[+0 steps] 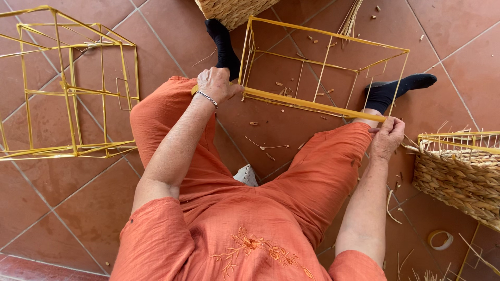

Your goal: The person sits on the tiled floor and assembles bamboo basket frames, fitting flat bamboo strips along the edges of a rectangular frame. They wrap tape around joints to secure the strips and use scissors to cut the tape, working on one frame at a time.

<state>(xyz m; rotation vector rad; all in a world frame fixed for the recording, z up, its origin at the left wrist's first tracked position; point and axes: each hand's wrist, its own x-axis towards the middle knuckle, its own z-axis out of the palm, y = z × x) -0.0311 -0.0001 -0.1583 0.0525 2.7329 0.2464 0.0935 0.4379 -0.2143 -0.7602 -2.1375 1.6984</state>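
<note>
I sit on a tiled floor in orange clothes with my legs spread. Between my knees stands a box-shaped frame of yellow strips (323, 67). My left hand (214, 83), with a silver bracelet at the wrist, grips the near left corner of its front bar. My right hand (387, 136) pinches the right end of that same bar, above my right knee. The bar runs slanted from one hand to the other. My feet in black socks rest beside the frame's two sides.
Two more yellow frames (67, 88) stand at the left. A half-woven straw basket (461, 174) sits at the right, another woven basket (232, 11) at the top. A tape roll (440, 239) and straw scraps lie on the terracotta tiles.
</note>
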